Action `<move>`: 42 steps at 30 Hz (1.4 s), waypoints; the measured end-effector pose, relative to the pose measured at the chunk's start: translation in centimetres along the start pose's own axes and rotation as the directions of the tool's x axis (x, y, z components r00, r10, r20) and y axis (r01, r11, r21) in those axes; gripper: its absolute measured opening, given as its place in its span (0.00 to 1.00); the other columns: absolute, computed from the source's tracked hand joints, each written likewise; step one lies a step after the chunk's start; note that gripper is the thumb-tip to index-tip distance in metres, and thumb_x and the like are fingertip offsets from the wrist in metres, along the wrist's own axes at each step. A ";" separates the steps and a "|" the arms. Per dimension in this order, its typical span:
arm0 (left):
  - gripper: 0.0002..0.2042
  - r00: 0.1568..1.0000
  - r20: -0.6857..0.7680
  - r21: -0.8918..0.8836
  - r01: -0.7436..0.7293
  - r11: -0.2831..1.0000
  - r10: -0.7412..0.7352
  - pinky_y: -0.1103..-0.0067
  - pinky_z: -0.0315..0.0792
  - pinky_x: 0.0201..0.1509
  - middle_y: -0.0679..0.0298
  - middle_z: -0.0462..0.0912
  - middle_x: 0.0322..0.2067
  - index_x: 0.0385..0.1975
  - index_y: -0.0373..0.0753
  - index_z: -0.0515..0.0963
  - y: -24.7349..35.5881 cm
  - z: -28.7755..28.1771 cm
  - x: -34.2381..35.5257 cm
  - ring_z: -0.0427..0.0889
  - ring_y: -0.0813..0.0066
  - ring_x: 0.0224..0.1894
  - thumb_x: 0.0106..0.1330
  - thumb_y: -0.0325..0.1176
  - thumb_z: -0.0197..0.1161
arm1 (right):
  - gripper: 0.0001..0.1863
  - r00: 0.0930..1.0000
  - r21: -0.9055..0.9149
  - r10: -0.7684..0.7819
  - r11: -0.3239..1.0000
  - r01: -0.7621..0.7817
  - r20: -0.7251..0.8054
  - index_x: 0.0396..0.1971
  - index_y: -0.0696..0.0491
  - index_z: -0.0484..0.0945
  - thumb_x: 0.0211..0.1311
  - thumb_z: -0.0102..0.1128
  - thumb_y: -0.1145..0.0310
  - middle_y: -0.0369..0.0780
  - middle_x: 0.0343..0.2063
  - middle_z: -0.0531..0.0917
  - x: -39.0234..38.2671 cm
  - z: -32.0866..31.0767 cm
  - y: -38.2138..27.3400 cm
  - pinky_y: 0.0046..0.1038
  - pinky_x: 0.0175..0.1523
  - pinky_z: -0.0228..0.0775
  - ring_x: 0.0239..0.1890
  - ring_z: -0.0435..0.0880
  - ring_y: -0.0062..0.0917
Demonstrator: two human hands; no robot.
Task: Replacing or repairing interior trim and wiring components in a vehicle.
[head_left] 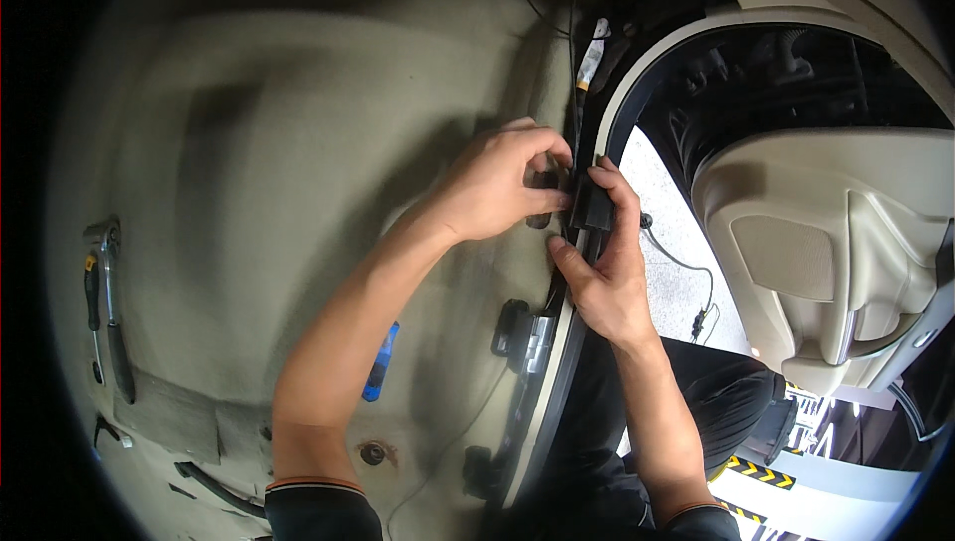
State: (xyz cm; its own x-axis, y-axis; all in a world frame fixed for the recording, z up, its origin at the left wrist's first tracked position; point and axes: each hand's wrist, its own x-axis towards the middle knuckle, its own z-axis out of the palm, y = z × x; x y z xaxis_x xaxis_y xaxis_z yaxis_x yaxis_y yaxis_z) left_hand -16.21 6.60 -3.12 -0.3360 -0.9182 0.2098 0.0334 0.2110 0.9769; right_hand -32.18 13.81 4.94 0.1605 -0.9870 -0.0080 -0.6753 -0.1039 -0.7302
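while your left hand (493,179) and right hand (613,284) curl fingers at the black block (594,209), grips unclear, take its edges: likely light, stiff.

This is a car being fixed, most likely in a car workshop; the open door (786,253) has a tan inside and a pull handle (849,337); left of the door is the car's floor (298,143), all covered in tan carpet; farthest left of the door lie a ratchet (109,292) and a screwdriver (93,302), and a blue tool (379,367) lies nearer to it; just below the door are yellow and black stripes (761,472), like a garage has.
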 end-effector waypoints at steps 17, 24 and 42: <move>0.20 0.976 0.212 0.105 -0.069 0.992 0.045 0.76 0.75 0.36 0.62 0.70 0.51 0.45 0.39 0.80 0.8 -1.4 -0.3 0.75 0.68 0.46 0.52 0.34 0.77 | 0.37 0.996 0.029 0.021 0.999 -0.018 -0.081 0.64 0.52 0.63 0.48 0.52 0.87 0.54 0.66 0.60 -0.1 0.9 -0.2 0.39 0.75 0.50 0.74 0.55 0.46; 0.15 0.951 0.286 0.090 -0.151 0.985 0.119 0.75 0.76 0.38 0.62 0.69 0.53 0.42 0.40 0.81 0.2 -1.8 -0.4 0.75 0.67 0.50 0.55 0.31 0.72 | 0.39 0.995 0.072 0.053 0.996 -0.047 -0.079 0.63 0.53 0.63 0.43 0.50 0.88 0.52 0.65 0.62 0.2 1.1 -0.4 0.38 0.75 0.51 0.72 0.59 0.45; 0.32 0.938 0.318 0.012 -0.150 0.989 0.138 0.71 0.69 0.66 0.58 0.68 0.59 0.56 0.31 0.72 0.0 -2.3 -0.3 0.72 0.60 0.62 0.49 0.30 0.76 | 0.39 0.994 0.120 0.033 0.993 -0.020 -0.105 0.65 0.55 0.63 0.47 0.55 0.87 0.48 0.63 0.66 -0.9 0.7 -0.3 0.38 0.73 0.55 0.70 0.63 0.41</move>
State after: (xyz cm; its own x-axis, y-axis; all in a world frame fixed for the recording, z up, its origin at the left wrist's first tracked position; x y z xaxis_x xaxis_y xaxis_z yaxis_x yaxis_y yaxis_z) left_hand -13.96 6.09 -3.11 -0.6095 -0.7259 0.3188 0.0716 0.3501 0.9340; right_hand -31.62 14.78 4.64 0.0615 -0.9973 0.0395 -0.5870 -0.0681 -0.8067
